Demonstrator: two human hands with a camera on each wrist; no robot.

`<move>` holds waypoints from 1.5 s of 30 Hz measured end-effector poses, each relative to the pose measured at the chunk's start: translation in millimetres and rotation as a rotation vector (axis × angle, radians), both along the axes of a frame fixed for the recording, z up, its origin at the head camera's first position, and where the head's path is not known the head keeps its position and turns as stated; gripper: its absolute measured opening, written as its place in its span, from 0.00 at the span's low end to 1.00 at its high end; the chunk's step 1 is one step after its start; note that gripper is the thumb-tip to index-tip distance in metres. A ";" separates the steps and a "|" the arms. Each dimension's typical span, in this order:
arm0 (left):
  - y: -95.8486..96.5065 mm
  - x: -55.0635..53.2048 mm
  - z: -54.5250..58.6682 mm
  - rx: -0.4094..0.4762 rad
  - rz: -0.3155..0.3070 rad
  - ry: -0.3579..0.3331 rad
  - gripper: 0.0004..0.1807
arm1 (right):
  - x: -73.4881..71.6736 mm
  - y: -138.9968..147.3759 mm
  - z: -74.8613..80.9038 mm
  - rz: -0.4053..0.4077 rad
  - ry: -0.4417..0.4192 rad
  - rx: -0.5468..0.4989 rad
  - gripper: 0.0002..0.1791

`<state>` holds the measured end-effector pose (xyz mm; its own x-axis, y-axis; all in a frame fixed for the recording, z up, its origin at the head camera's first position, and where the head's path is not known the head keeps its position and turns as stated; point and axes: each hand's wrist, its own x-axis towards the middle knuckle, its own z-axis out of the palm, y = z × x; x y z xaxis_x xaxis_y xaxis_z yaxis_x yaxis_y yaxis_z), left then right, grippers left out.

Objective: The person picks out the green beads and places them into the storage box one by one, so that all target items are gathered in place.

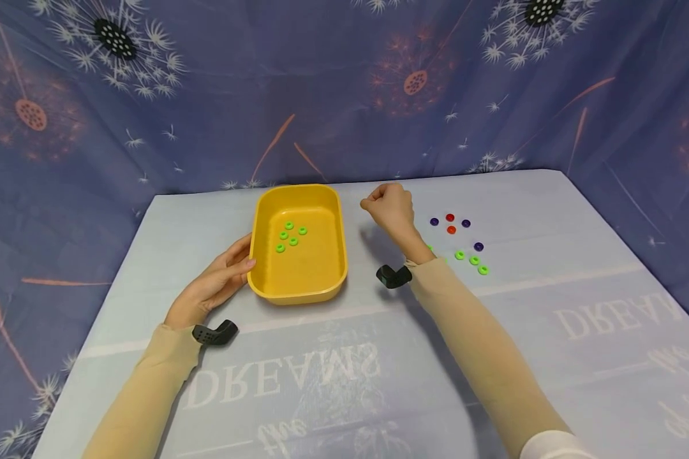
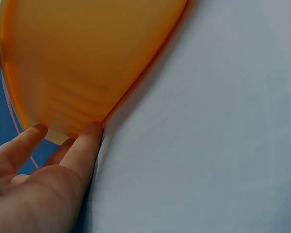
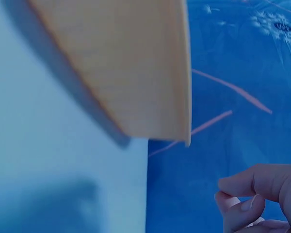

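Observation:
A yellow plastic tray (image 1: 298, 280) stands on the table with several small green rings (image 1: 293, 241) inside. My left hand (image 1: 221, 277) grips its left side, thumb at the rim and fingers against the outer wall. In the left wrist view, fingertips (image 2: 92, 128) meet the tray's lower edge. To the right of the tray, my right hand (image 1: 390, 207) is raised over the table with thumb and index fingertip together. The right wrist view shows this pinch beside the tray wall (image 3: 136, 73); I cannot tell whether a small ring is hidden in it.
Right of my right forearm lie loose green rings (image 1: 474, 260), dark blue rings (image 1: 466, 223) and red rings (image 1: 450, 230); the sleeve partly hides some green ones. A pale cloth printed with letters covers the table (image 1: 333, 408). Behind it hangs a blue patterned curtain (image 1: 321, 83).

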<state>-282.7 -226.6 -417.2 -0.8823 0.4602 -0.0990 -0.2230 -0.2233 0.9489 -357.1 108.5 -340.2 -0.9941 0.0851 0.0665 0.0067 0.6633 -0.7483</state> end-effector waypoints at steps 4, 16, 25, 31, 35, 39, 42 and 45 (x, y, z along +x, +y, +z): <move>0.9 -0.9 -0.3 -0.003 0.002 0.009 0.42 | 4.0 14.5 -10.4 -0.039 -0.006 -0.009 0.09; 1.7 -0.1 1.1 -0.005 0.015 0.005 0.42 | 18.0 46.8 -26.8 -0.089 -0.002 -0.080 0.11; 1.2 0.9 0.4 0.031 -0.003 0.001 0.43 | 24.1 68.8 -32.5 -0.138 -0.047 -0.100 0.12; 2.3 0.8 2.2 0.045 -0.006 -0.038 0.43 | 27.4 80.4 -39.3 -0.167 -0.049 -0.077 0.12; 2.7 0.6 2.1 0.042 -0.008 -0.045 0.43 | 31.1 86.3 -41.0 -0.168 -0.048 -0.066 0.12; 2.0 0.0 1.3 0.034 -0.013 -0.052 0.43 | 33.0 92.6 -41.3 -0.181 -0.093 -0.080 0.13; 1.3 -0.1 1.4 0.031 -0.021 -0.055 0.43 | 33.8 97.3 -41.8 -0.197 -0.112 -0.087 0.14; 0.6 0.3 1.8 0.034 -0.023 -0.035 0.43 | 34.8 101.3 -42.0 -0.203 -0.101 -0.088 0.14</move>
<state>-282.5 -225.9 -415.4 -0.8675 0.4843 -0.1134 -0.2614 -0.2499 0.9323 -322.2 209.8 -382.2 -0.9573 0.2849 -0.0489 0.2109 0.5727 -0.7922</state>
